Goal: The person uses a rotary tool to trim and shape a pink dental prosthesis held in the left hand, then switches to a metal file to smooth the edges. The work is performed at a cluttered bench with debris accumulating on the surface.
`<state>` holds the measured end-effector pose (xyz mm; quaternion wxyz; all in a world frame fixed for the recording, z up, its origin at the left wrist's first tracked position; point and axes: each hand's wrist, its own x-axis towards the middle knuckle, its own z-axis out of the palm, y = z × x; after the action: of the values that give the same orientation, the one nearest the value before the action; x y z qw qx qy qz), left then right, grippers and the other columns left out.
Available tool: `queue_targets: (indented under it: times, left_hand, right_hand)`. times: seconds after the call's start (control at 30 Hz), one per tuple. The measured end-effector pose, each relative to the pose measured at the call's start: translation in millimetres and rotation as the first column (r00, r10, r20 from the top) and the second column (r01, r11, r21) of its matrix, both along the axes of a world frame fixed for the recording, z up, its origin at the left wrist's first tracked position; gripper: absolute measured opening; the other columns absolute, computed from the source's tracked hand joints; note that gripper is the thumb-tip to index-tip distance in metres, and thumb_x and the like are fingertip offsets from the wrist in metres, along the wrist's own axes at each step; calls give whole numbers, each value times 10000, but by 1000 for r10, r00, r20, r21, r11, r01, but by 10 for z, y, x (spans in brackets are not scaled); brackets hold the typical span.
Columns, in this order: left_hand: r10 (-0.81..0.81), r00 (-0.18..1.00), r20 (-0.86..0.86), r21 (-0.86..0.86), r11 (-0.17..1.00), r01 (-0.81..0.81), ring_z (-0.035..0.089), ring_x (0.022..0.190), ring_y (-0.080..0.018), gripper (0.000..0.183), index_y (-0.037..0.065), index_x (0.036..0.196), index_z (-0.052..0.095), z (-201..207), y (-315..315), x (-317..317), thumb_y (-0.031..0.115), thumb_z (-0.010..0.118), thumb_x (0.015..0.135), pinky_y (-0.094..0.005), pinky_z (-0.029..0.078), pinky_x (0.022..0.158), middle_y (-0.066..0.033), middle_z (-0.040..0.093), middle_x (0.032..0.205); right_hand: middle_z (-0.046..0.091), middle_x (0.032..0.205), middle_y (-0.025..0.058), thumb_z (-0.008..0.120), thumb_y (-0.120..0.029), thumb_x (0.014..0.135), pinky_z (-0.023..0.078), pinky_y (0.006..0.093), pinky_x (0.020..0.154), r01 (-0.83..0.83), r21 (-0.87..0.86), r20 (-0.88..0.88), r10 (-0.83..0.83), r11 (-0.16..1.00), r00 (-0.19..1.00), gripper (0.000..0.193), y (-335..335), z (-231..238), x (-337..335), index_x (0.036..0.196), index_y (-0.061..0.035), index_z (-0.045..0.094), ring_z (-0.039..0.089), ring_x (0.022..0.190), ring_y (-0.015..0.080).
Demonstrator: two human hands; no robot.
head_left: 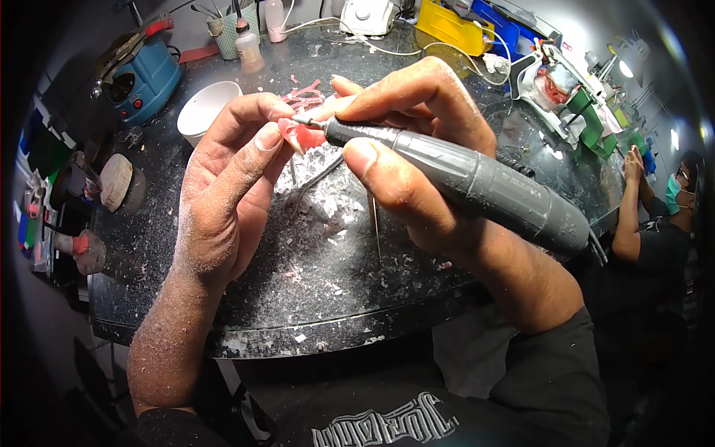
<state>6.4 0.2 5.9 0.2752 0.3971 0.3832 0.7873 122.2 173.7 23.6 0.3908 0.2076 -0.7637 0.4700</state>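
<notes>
My left hand (220, 190), dusted with pale powder, pinches a small glossy pink denture piece (310, 139) between thumb and fingers. Wrapped in my right hand (413, 160) is a dark grey rotary handpiece (477, 179), slanting from upper left to lower right. Its metal bur (304, 119) sits at the upper edge of the denture piece, by my left fingertips. I cannot tell whether the bur touches it. Part of the piece is hidden by my fingers. Behind both hands lies a pink branching scrap (304, 95).
White shavings cover the black worktop (298, 313). A white bowl (205, 112) stands beside my left hand, with a blue machine (141, 82) and a bottle (249, 51) beyond. Yellow bins (449, 30) and a cable (395, 52) lie at the back. A masked person (655, 223) sits far right.
</notes>
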Motion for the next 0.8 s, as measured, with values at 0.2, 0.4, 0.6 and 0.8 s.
queue_targets:
  times: [0.2, 0.4, 0.6, 0.8]
  left_hand:
    - [28, 1000, 15, 26, 999, -28, 630, 1170, -194, 234, 17, 1243, 561, -21, 5, -2, 98, 588, 1025, -378, 402, 1141, -92, 631, 1172]
    - [218, 961, -169, -10, 975, -223, 621, 1139, -154, 258, 9, 1227, 564, -21, -13, 16, 52, 646, 986, -342, 443, 1100, -79, 628, 1151]
    - [262, 934, -244, -33, 960, -278, 633, 1128, -160, 399, -4, 1315, 565, 28, 3, 44, 0, 689, 936, -319, 487, 1050, -90, 654, 1150]
    - [276, 900, -338, -90, 942, -323, 630, 1196, -201, 386, -22, 1286, 636, 62, -21, 48, -23, 707, 907, -339, 459, 1100, -148, 666, 1282]
  right_hand:
    - [591, 1036, 124, 637, -66, 881, 464, 518, 1110, -8, -17, -36, 7, 1000, 999, 274, -35, 1, -5, 1118, 25, 534, 700, 1053, 262]
    - [579, 1041, 120, 643, -46, 872, 470, 510, 1108, 26, 24, -57, -24, 999, 998, 281, -44, 4, 6, 1121, 30, 537, 697, 1050, 260]
    - [605, 1029, 121, 649, -48, 864, 460, 489, 1115, 30, 17, -31, -29, 999, 999, 276, -54, 3, 20, 1109, 28, 548, 702, 1052, 254]
    - [642, 1017, 131, 649, -78, 872, 445, 473, 1122, 13, 1, 16, -13, 1000, 1000, 265, -25, -12, -2, 1097, 25, 555, 704, 1054, 251]
